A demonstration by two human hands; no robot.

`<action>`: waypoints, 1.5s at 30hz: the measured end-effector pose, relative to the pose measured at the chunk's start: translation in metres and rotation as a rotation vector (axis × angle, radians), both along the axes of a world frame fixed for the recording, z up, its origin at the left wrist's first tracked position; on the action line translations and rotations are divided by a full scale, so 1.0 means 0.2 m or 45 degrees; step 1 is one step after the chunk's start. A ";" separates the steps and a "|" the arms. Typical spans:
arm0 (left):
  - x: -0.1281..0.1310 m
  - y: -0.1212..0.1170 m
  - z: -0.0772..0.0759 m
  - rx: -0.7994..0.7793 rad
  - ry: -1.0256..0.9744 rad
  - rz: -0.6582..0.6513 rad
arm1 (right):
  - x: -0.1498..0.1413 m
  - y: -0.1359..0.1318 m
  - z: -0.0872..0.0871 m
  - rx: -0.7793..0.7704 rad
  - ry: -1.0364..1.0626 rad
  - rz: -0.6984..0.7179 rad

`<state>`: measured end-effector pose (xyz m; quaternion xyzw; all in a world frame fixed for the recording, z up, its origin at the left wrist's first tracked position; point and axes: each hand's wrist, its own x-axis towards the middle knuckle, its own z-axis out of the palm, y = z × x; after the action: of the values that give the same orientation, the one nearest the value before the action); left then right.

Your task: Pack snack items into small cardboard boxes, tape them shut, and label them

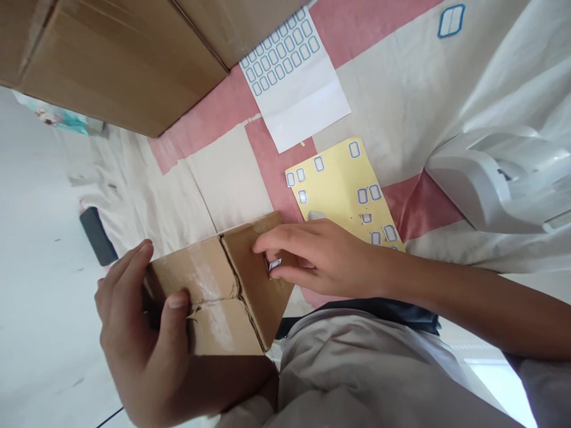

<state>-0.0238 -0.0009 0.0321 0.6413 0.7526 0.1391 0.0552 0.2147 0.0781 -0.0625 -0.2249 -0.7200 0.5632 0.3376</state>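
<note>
My left hand grips the left end of a small cardboard box, its thumb on the taped face and its fingers around the far edge. Clear tape runs across the box's flaps. At the box's right side is my right hand, its fingers curled around a small white sticker label with a blue border. The label is against or very close to the cardboard; I cannot tell whether it is stuck. Just beyond the right hand lies a yellow sheet with several similar labels scattered on it.
A white label sheet with rows of blue-bordered stickers lies partly under a large cardboard box. One loose label is on the red-and-white cloth. A white plastic device stands at right, a dark object at left.
</note>
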 end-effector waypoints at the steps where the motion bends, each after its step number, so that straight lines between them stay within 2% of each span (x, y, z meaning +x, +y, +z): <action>1: 0.00 0.00 0.00 -0.001 0.003 0.003 | 0.00 0.00 0.00 0.003 -0.008 -0.005; 18: 0.01 -0.01 0.00 0.004 0.006 0.011 | -0.01 -0.01 -0.02 0.082 -0.102 -0.044; 31: 0.01 0.00 0.00 0.005 0.012 -0.011 | 0.00 0.04 -0.03 -0.099 -0.154 -0.121; 38: 0.01 0.00 0.00 0.012 0.028 -0.004 | -0.01 0.06 -0.06 -0.106 -0.122 -0.092; 43: 0.01 0.00 0.00 0.018 0.026 -0.012 | -0.02 0.06 -0.06 -0.096 -0.160 -0.161; 45: 0.00 -0.01 0.00 0.022 0.027 -0.009 | -0.02 0.06 -0.06 -0.086 -0.167 -0.123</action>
<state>-0.0228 -0.0020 0.0317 0.6457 0.7497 0.1386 0.0420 0.2117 0.0903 -0.0749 -0.3067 -0.7095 0.5542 0.3087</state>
